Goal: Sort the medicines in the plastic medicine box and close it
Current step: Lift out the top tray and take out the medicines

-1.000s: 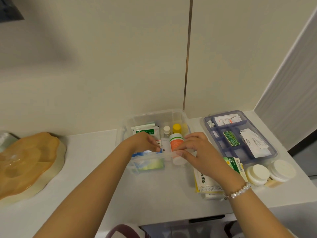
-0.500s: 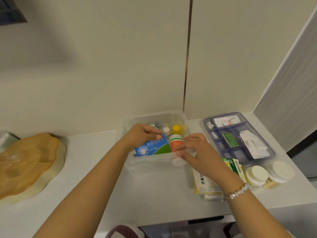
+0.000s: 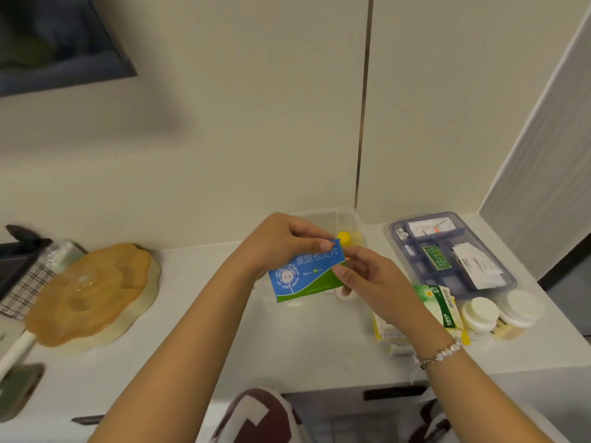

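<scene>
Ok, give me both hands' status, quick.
Left hand: pinches the upper edge of the blue and green medicine box, held up over the counter.
Right hand: pinches the same box at its right end.

Blue-and-green medicine box (image 3: 306, 274), which you hold in both hands: large white Chinese characters along the upper blue band, reading roughly 氯雷他定片; the first characters are blurred.
Same box, lower line: small print with a "10" and a green-backed "14"; the rest is too small for you to rely on.
Same box, left end: white dandelion emblem.
Green-and-white carton (image 3: 439, 306): barcode on its end; digits illegible.
Green label in the blue tray (image 3: 437, 257): print unreadable.
White leaflet (image 3: 477, 266): print unreadable.
</scene>
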Action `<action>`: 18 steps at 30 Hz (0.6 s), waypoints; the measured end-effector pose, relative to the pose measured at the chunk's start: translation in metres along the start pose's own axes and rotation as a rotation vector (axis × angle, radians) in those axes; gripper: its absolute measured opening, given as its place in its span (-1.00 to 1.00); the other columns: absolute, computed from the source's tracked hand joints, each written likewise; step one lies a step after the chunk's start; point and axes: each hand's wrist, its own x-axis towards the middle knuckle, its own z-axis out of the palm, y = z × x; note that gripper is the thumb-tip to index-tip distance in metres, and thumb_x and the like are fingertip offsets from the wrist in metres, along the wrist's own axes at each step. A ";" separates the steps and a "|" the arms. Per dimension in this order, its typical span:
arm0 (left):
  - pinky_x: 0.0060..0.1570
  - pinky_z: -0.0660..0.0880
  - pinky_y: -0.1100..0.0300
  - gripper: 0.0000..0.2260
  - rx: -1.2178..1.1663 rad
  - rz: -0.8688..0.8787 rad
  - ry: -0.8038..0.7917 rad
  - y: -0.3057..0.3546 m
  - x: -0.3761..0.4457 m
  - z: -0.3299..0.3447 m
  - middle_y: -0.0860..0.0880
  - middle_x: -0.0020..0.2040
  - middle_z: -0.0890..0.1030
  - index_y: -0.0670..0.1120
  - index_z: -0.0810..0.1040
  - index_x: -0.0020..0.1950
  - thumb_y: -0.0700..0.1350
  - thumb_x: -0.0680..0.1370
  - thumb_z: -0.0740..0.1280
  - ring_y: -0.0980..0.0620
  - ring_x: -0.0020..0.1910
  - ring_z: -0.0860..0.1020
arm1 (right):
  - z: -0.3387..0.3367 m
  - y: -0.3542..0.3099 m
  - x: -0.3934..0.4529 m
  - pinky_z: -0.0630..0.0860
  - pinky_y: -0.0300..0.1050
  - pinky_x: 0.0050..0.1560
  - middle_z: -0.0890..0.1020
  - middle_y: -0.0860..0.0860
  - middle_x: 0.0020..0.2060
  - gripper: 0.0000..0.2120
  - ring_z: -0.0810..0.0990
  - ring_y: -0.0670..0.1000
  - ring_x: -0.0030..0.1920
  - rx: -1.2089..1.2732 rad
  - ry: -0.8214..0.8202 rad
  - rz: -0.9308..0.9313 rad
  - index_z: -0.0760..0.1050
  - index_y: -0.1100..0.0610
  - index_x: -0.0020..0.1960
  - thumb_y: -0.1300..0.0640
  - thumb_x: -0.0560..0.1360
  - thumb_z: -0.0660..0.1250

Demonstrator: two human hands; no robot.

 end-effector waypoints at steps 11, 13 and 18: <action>-0.32 0.59 0.30 -0.84 -0.340 -0.192 0.182 -0.068 -0.070 0.014 -0.06 -0.15 0.68 -0.09 0.60 -0.01 -0.20 0.42 0.44 0.14 -0.31 0.66 | 0.021 -0.002 -0.041 0.54 -0.29 -0.39 0.70 0.00 -0.30 -0.85 0.67 -0.02 -0.37 0.109 -0.002 0.277 0.53 0.07 0.06 0.12 0.49 0.32; -0.28 0.61 0.24 -0.82 -0.400 -0.246 0.265 -0.086 -0.076 0.022 -0.11 -0.14 0.69 -0.14 0.58 -0.02 -0.20 0.41 0.46 0.08 -0.28 0.67 | 0.029 0.004 -0.046 0.56 -0.29 -0.36 0.71 0.02 -0.22 -0.84 0.69 -0.01 -0.31 0.083 -0.037 0.337 0.53 0.08 0.05 0.10 0.48 0.33; -0.30 0.61 0.22 -0.80 -0.459 -0.336 0.424 -0.129 -0.080 0.043 -0.13 -0.18 0.68 -0.19 0.52 -0.13 -0.18 0.37 0.50 0.04 -0.28 0.67 | 0.048 0.030 -0.051 0.45 -0.30 -0.35 0.67 0.01 -0.18 -0.84 0.58 -0.10 -0.31 -0.105 -0.040 0.432 0.58 0.04 0.03 0.05 0.46 0.34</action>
